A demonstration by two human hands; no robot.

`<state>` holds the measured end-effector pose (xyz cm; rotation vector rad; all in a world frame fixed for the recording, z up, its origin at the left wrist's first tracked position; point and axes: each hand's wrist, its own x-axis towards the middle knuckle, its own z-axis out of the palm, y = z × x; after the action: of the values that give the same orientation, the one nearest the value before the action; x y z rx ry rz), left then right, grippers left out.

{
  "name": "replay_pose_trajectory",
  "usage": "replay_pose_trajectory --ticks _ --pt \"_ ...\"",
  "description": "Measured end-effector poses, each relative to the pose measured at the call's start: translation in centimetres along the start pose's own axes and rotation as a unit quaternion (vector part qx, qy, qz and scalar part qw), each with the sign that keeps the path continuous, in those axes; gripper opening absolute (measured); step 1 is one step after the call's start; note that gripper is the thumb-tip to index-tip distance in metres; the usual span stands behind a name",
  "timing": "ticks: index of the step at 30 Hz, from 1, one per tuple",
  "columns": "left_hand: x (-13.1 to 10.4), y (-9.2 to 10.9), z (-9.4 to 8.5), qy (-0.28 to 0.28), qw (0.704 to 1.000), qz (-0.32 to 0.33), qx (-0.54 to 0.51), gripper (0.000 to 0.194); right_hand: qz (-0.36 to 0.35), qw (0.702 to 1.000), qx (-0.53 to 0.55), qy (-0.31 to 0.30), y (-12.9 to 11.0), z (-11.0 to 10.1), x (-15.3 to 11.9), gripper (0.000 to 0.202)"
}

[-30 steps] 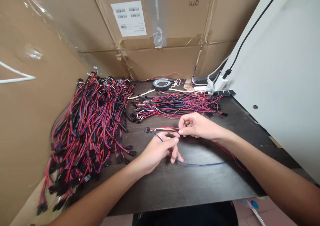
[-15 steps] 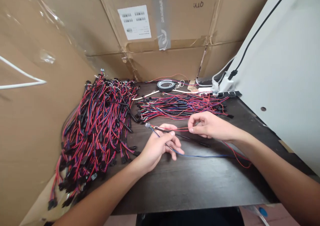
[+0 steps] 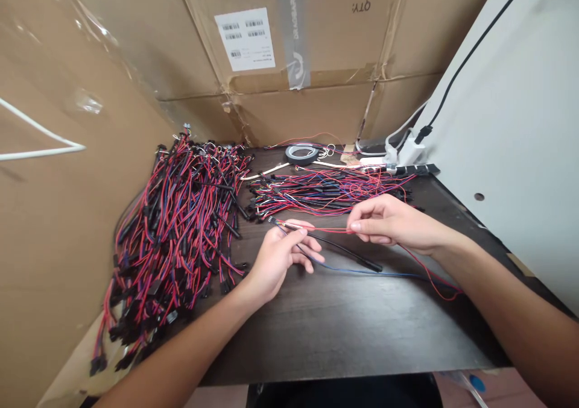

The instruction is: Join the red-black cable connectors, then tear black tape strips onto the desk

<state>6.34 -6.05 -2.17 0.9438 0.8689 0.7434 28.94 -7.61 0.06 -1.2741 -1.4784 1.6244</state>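
Two bare hands held a wire harness (image 3: 335,244) above the near-middle part of a dark worktop (image 3: 344,329). The left hand (image 3: 283,254) had its grip clamped on the harness just beside the small connector (image 3: 272,220) at its left end, thumb pressed over the wires and the other fingers spread. The right hand (image 3: 389,224), to the right, had its grip closed on the red wires (image 3: 332,230), thumb and forefinger together, with the strands drawn nearly straight between the hands. A black sleeved lead (image 3: 353,253) slanted from the left hand toward the near right, its thicker end beyond the fingers, and a blue wire (image 3: 362,271) ran below it to the right.

On the left lay a large heap of red, blue and black harnesses (image 3: 181,233); a flatter bundle of similar harnesses (image 3: 325,191) stretched across the far side, behind the hands. Behind that bundle sat a roll of black tape (image 3: 301,153), near a white plug adapter (image 3: 411,150) at far right. A cardboard box (image 3: 316,112) with a white barcode label (image 3: 246,39) stood at the far edge.
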Motion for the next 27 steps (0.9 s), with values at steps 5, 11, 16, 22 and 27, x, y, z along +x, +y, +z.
replay_pose_trajectory --ticks 5,11,16,22,27 --pt "0.2 0.2 -0.3 0.056 0.998 0.036 -0.008 0.026 0.000 1.000 -0.008 -0.003 0.1 0.0 0.1 0.032" --pt "0.4 0.2 -0.6 0.099 0.994 0.049 -0.023 0.022 -0.019 0.998 -0.057 0.022 0.5 -0.3 0.4 0.022" --pt "0.5 0.8 -1.2 0.057 0.997 0.006 -0.048 0.014 -0.089 0.970 -0.218 0.062 1.6 -0.4 1.0 0.008" --pt "0.8 1.2 -1.4 0.055 0.992 -0.041 -0.103 0.011 -0.152 0.919 -0.364 -0.002 1.9 0.6 1.0 0.010" --pt "0.8 1.1 -1.3 0.079 0.989 -0.030 -0.121 0.010 -0.168 0.898 -0.404 -0.032 1.7 1.6 0.8 0.023"
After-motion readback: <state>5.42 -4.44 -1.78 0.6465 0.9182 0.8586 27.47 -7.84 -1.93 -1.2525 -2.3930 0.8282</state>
